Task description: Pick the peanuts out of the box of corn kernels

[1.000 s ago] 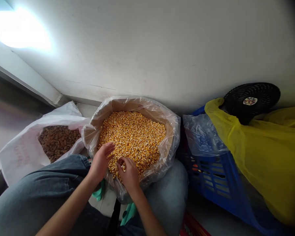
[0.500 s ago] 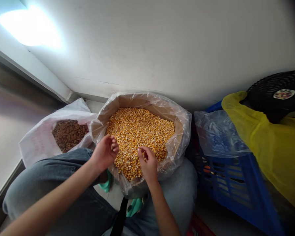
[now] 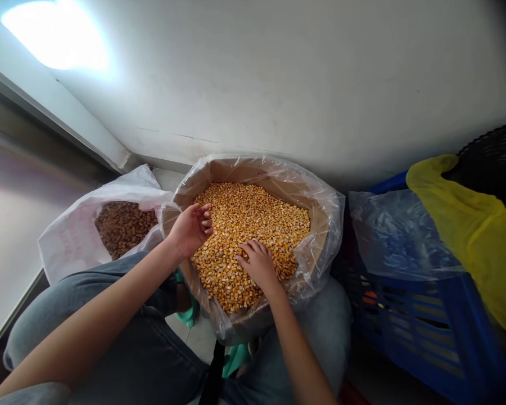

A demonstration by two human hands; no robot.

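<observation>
Dried corn kernels (image 3: 253,214) fill a sack lined with clear plastic (image 3: 324,225) that stands between my knees. My left hand (image 3: 193,228) hovers over the left part of the corn, palm turned inward. Its fingers are loosely curled and apart, and I see nothing in them. Toward the front of the sack, my right hand (image 3: 259,263) is palm down with its fingers spread at the surface of the kernels. Its fingertips touch or nearly touch the corn, and what lies under the palm is hidden.
Left of the corn stands a white sack (image 3: 71,242) of brown pellet-like pieces (image 3: 124,228). At right are a blue plastic crate (image 3: 430,337), a clear plastic bag (image 3: 405,236), yellow mesh cloth (image 3: 468,225) and a black fan (image 3: 497,163). A white wall (image 3: 278,84) rises behind.
Both hands have moved forward over the corn. My right hand has gone from a pinch to spread fingers, palm down. The view has shifted slightly left.
</observation>
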